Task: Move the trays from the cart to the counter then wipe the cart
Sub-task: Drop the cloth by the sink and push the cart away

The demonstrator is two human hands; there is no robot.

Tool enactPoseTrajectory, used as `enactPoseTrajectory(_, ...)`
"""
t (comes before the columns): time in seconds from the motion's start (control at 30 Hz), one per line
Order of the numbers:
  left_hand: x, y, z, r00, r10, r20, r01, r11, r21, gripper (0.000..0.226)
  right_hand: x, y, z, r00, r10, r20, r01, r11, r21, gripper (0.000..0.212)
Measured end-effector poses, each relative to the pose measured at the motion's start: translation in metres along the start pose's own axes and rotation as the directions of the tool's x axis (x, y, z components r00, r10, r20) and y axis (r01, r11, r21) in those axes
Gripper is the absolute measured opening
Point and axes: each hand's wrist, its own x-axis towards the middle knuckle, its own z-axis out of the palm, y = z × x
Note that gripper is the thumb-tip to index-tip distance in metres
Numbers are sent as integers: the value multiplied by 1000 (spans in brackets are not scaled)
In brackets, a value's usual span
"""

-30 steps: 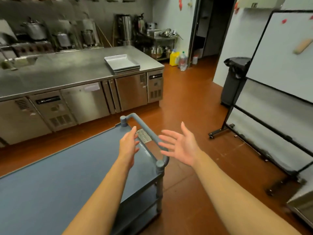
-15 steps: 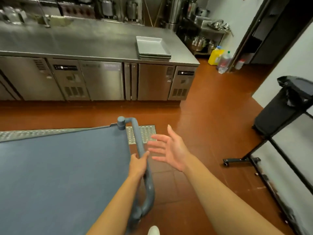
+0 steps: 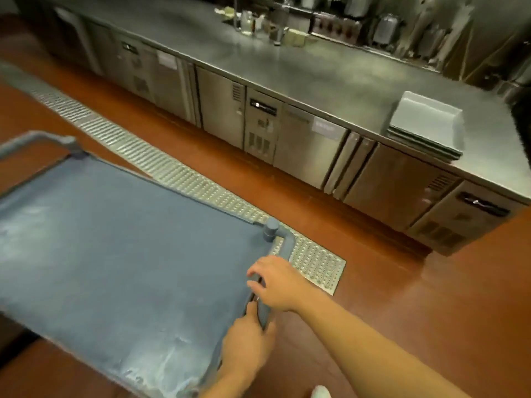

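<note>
The blue-grey cart [image 3: 115, 254] fills the lower left, its flat top bare and streaked with pale smears. Both hands hold the cart's near handle bar [image 3: 283, 242]. My right hand [image 3: 275, 282] wraps the bar further along, and my left hand [image 3: 247, 343] grips it closer to me. A stack of grey trays [image 3: 428, 124] rests on the steel counter [image 3: 301, 67] at the right end, well apart from the cart.
A metal floor drain grate [image 3: 178, 173] runs between the cart and the counter's cabinet doors [image 3: 310, 147]. Red floor [image 3: 431, 311] spreads to the right. Jars, cups and pots [image 3: 258, 21] crowd the counter's far side. A white shoe tip [image 3: 320, 393] shows at the bottom.
My right hand, open in the air before, has closed on the handle bar beside my left. The view has swung left, and the trays now sit at the right.
</note>
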Motion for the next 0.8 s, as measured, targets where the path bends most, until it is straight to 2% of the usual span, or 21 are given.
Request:
enactPoseTrajectory(0.03, 2, 1, 4, 998, -41, -41, 42, 999, 29, 53, 14, 14, -2, 996, -56, 67, 63, 993, -104, 38)
enactPoseTrajectory(0.13, 1, 16, 12, 978, -156, -140, 177, 973, 148, 61, 35, 59, -10, 977, -99, 189, 156, 935, -318, 51)
enactPoseTrajectory(0.23, -9, 31, 23, 938, -159, -308, 247, 930, 273, 67, 37, 80, -6, 973, -181, 144, 219, 919, -327, 48)
enactPoseTrajectory(0.37, -20, 43, 39, 938, -158, -309, 270, 890, 367, 68, 18, 87, 0, 959, -248, 140, 283, 887, -365, 40)
enactPoseTrajectory(0.47, -28, 55, 52, 947, -144, -286, 254, 880, 401, 69, 6, 98, -6, 943, -261, 204, 324, 856, -402, 39)
enactPoseTrajectory(0.6, -45, 69, 72, 942, -160, -294, 262, 900, 350, 63, -19, 112, 0, 948, -219, 231, 304, 835, -458, 51)
enactPoseTrajectory(0.8, -77, 86, 97, 920, -194, -340, 294, 916, 272, 66, -69, 129, -5, 940, -166, 297, 292, 844, -450, 47)
